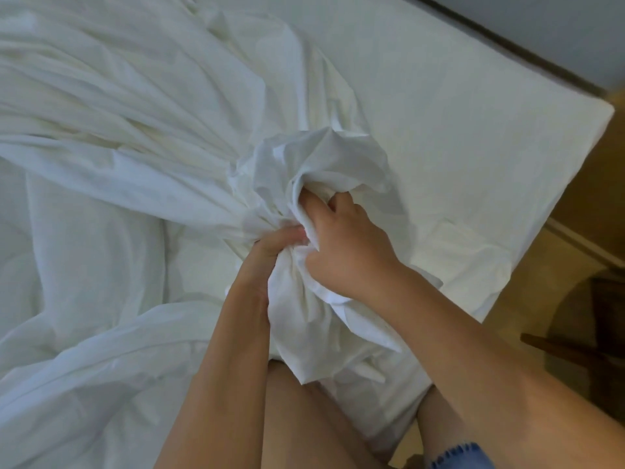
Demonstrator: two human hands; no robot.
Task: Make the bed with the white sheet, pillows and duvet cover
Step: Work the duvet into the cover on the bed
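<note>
White crumpled cotton sheet (pixel 142 106) lies bunched over the bed, its gathered end lifted close to the person at the near edge. Both hands hold that bunch: the left hand (pixel 270 248) has its fingers curled tight around the twisted neck of cloth, and the right hand (pixel 341 245) digs its fingers into the folds just beside it, thumb pressed on the fabric. Beyond them the smooth white mattress (pixel 456 113) lies bare out to its far right corner. Past that edge runs a tan wooden floor (pixel 575 211) and dark wooden furniture (pixel 605 319), blurred and cut off. Most fingertips are buried in cloth.
</note>
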